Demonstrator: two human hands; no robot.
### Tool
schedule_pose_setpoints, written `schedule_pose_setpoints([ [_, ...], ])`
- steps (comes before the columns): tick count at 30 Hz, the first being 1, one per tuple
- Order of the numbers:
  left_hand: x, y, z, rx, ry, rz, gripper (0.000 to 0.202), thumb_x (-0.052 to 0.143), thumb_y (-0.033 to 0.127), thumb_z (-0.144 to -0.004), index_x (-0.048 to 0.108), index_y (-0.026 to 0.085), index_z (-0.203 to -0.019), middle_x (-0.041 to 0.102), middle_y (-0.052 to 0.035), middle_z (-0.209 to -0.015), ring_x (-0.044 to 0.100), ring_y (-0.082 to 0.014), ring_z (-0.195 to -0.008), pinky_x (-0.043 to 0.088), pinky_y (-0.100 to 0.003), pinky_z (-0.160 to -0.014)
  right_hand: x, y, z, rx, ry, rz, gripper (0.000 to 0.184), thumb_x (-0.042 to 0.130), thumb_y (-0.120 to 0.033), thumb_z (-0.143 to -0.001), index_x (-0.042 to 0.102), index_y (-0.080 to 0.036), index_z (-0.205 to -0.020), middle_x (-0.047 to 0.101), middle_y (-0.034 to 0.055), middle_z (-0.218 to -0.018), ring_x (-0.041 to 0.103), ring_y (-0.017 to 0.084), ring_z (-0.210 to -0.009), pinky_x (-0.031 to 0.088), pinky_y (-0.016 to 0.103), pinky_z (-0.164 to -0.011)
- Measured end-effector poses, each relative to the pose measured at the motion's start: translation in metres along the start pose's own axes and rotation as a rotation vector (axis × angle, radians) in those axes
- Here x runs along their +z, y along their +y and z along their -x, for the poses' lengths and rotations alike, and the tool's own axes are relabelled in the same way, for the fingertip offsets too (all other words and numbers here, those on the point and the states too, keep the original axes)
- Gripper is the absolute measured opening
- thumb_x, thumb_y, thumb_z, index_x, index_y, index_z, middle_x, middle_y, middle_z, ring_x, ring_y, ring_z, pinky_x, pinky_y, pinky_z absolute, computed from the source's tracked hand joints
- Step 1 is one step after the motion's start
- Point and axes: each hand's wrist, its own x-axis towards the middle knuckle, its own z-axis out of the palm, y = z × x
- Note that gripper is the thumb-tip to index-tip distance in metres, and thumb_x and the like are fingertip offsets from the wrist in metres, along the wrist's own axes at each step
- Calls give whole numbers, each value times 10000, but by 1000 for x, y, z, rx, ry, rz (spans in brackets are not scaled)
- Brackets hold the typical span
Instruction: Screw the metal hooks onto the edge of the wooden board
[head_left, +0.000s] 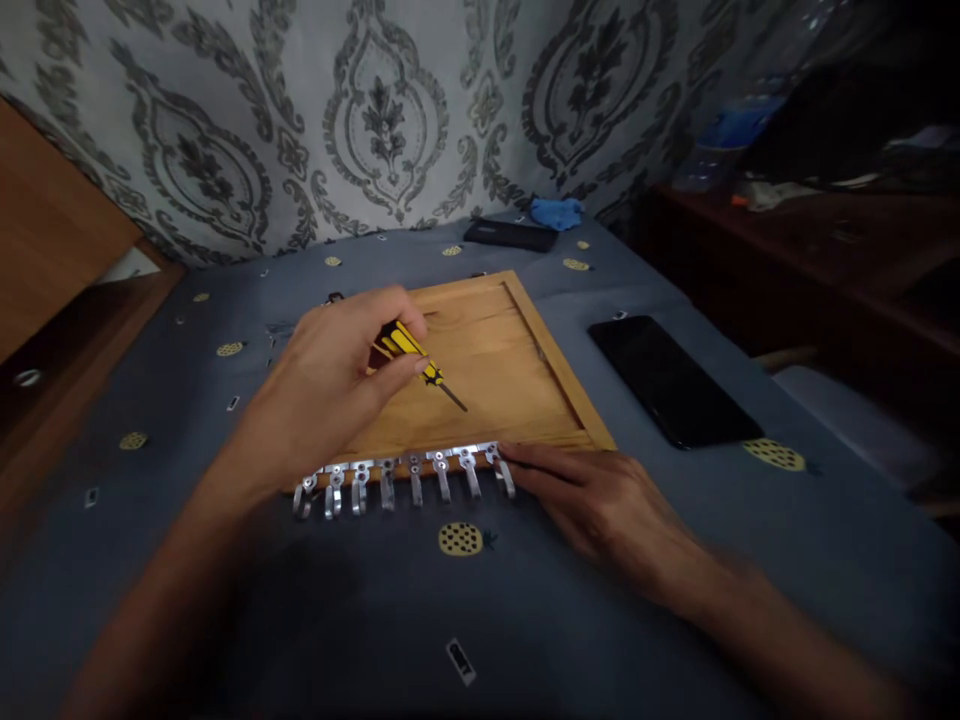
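My left hand (326, 375) is closed on a yellow and black screwdriver (411, 345), its thin shaft pointing down and to the right over a framed wooden panel (480, 370). Along the near edge of the panel runs a silver metal hook rail (416, 470) with several curved hooks. At the rail's right end my right hand (600, 505) rests, its stretched fingertips touching the metal beside the last hook. The palm side of my right hand is hidden. Behind my left hand, the panel's left part is covered from view.
A black smartphone (671, 380) lies right of the panel. Farther back are a dark flat case (510, 235) and a crumpled blue cloth (556, 212). A patterned curtain (386, 120) hangs behind. A wooden cabinet (60, 230) stands left; a plastic bottle (731, 140) is on a dark surface right.
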Motion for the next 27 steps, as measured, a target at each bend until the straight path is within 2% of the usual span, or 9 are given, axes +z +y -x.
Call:
schedule_pose_setpoints([
  [6,2,-4,0,17,-22,28,78,584,208,-828,597,226,-903,641,20,-793,612,-160,-704,460,-287,-658,-1,0,-1,-8,-7,9,366,466,-20,-866,719,-192,-1067,760,81,-1097,764,186,-762,616,276,-619],
  [10,3,0,1,44,-31,22,74,584,234,-838,604,233,-909,648,18,-811,620,-163,-707,477,-290,-664,0,-1,-1,-3,-8,-2,364,475,-12,-858,718,-184,-1067,758,91,-1099,766,193,-792,620,278,-635],
  [19,1,10,4,51,-51,-4,105,549,179,-867,613,207,-946,668,13,-879,641,-164,-775,498,-302,-714,3,1,3,-9,0,-6,307,482,-49,-896,709,-174,-1061,757,94,-1102,767,207,-807,640,312,-661],
  [23,0,12,5,57,-35,-17,110,571,188,-869,613,218,-966,680,15,-880,643,-174,-760,491,-311,-696,3,2,2,-2,-8,-25,343,492,-30,-873,706,-188,-1089,750,86,-1126,764,209,-851,641,311,-689],
  [27,0,15,8,98,18,3,139,593,196,-871,612,225,-1006,693,19,-892,657,-171,-760,484,-305,-692,1,0,1,4,-9,0,340,466,-41,-892,715,-186,-1072,755,78,-1117,765,190,-796,620,285,-637],
])
